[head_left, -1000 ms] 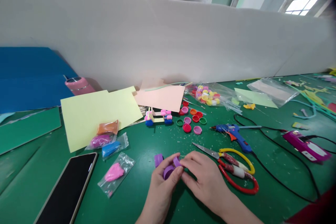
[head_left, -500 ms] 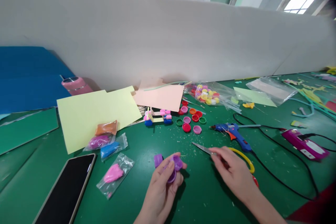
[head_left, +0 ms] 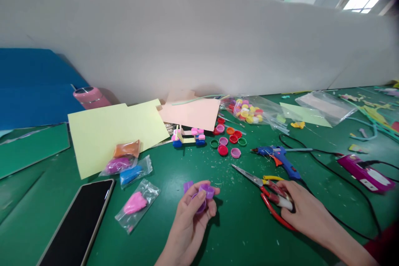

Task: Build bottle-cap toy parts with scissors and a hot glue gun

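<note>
My left hand (head_left: 193,216) is closed around purple bottle caps (head_left: 206,191), which look joined together; its fingers partly cover them. To the right, my right hand (head_left: 299,205) holds a short red and white object (head_left: 282,201) whose exact kind I cannot make out. Under that object lie scissors (head_left: 247,174) with yellow and red handles, the blades pointing to the upper left. Beyond the hands sit several loose caps in red, pink, orange and green (head_left: 223,150). A small model with blue and pink wheels (head_left: 188,137) stands left of these caps.
A blue glue gun (head_left: 282,158) and its cord lie behind my right hand. A purple device (head_left: 364,173) is at the right. On the left are a phone (head_left: 77,222), bagged clay (head_left: 135,203) and yellow paper (head_left: 115,133). A bag of caps (head_left: 246,110) lies farther back.
My right hand has moved right and back from the scissor blades to the handles, and a red and white object now shows in it. My left hand has tilted the purple caps slightly.
</note>
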Motion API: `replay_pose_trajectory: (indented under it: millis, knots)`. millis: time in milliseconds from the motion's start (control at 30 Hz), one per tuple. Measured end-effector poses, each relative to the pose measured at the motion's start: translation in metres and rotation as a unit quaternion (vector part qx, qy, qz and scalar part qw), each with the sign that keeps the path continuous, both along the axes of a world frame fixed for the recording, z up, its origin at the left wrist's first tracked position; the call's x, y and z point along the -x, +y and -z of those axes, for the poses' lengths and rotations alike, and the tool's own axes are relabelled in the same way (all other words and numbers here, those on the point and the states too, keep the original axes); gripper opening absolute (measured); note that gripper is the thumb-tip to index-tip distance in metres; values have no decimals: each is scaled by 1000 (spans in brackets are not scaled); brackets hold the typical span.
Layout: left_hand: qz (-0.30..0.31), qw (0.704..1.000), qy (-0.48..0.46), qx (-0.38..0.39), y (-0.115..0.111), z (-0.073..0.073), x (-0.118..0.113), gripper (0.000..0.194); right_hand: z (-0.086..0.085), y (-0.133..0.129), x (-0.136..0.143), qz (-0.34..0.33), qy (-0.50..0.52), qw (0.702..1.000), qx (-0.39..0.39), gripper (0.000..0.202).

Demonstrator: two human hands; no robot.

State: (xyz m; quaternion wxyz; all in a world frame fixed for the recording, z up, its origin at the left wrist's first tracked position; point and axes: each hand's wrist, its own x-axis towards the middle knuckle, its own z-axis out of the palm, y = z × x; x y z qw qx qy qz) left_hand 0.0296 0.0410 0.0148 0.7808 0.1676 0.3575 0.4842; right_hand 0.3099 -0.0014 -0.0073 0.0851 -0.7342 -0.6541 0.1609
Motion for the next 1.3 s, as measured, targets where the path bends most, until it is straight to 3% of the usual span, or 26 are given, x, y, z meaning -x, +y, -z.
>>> replay_pose_trajectory:
  millis: [100,233,433,700,1300]
  knots:
    - [-2,1000,3,-3,0,1,0,20,-12,1,8,4,65,998,-19,39]
    - [-6,1000,1,-8,0,3,0,18,-30,3,35,-47,174,982,-54,38]
    - [-22,999,-30,-9,0,5,2,11,-32,3,68,-127,166,975,-69,53]
    - [-18,999,-43,-24,0,5,2,10,-25,0,64,-165,68,980,-83,54]
    - [3,998,-37,-46,0,3,3,11,-28,7,59,-192,130,971,-50,39]
